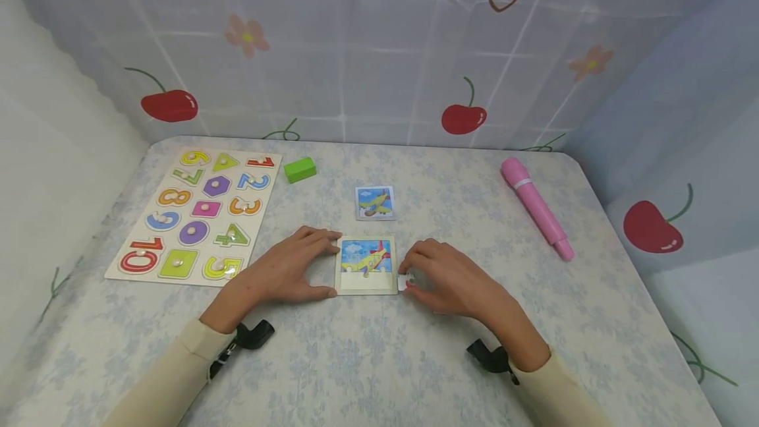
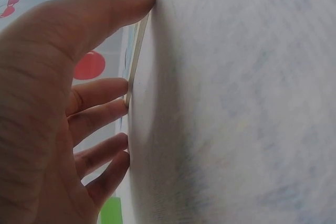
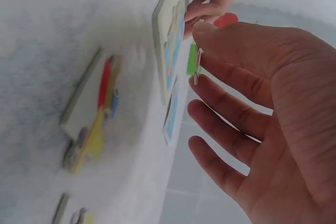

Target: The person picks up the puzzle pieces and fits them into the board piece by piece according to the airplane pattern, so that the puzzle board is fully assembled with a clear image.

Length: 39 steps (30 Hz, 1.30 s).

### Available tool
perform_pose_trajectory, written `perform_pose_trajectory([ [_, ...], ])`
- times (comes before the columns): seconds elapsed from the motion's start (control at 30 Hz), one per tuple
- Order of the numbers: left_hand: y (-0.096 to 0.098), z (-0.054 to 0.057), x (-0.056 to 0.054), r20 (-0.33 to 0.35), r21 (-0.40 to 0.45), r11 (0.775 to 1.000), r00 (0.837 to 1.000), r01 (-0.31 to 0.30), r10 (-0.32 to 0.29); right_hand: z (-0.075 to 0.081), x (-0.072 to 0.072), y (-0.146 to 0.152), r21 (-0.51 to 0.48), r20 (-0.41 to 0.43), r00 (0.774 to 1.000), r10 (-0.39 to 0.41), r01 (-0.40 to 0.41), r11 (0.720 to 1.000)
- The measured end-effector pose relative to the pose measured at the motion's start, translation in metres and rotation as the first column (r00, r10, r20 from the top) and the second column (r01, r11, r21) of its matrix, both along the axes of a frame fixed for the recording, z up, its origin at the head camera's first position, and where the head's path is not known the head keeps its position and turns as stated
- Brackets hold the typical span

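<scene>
A small square puzzle board [image 1: 366,283] lies flat on the table, its upper part filled with a yellow airplane on blue sky, its lower strip bare and pale. At its left edge rests my left hand [image 1: 290,269], thumb at the near corner and spread fingertips along the far part of that side. My right hand [image 1: 450,275] pinches a small puzzle piece [image 3: 197,64] between thumb and fingers, just beside the board's right edge. Loose airplane puzzle pieces [image 3: 86,116] lie under this hand in the right wrist view, hidden by it from the head view.
Behind the board lies a matching airplane picture card [image 1: 375,203]. A green block [image 1: 300,169] sits at the back left, next to a number-and-shape peg board [image 1: 198,229]. On the right lies a pink microphone-like stick [image 1: 537,208]. Curtains border the table's back and sides.
</scene>
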<state>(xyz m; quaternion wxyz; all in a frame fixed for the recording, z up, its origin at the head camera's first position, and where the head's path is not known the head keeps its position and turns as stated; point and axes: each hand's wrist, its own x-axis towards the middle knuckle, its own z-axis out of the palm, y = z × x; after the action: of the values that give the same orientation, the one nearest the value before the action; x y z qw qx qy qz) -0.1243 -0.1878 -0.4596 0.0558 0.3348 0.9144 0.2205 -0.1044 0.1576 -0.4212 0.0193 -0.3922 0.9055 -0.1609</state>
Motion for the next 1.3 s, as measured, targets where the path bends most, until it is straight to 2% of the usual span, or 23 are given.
perform_pose_trajectory([
  [0.3, 0.000, -0.001, 0.000, 0.001, -0.001, 1.000, 1.000, -0.003, 0.003, 0.007, -0.005, -0.017, 0.001, 0.031, 0.999, 0.018, -0.018, 1.000],
  [0.57, 0.000, -0.001, -0.001, -0.014, 0.011, 1.000, 1.000, 0.003, -0.003, 0.010, -0.011, -0.031, -0.002, 0.004, 0.999, 0.044, -0.044, 0.999],
  [0.87, -0.002, -0.002, -0.003, -0.024, 0.026, 1.000, 1.000, 0.011, -0.011, 0.011, -0.014, -0.049, -0.005, 0.011, 0.999, 0.049, -0.049, 0.999],
  [1.07, -0.001, -0.002, -0.002, -0.016, 0.028, 1.000, 1.000, 0.012, -0.012, 0.007, -0.015, -0.058, -0.016, 0.039, 0.998, 0.055, -0.054, 0.998],
  [1.3, -0.001, 0.000, -0.003, -0.016, 0.023, 1.000, 1.000, 0.013, -0.012, -0.002, -0.017, -0.062, -0.043, 0.033, 0.996, 0.082, -0.081, 0.996],
])
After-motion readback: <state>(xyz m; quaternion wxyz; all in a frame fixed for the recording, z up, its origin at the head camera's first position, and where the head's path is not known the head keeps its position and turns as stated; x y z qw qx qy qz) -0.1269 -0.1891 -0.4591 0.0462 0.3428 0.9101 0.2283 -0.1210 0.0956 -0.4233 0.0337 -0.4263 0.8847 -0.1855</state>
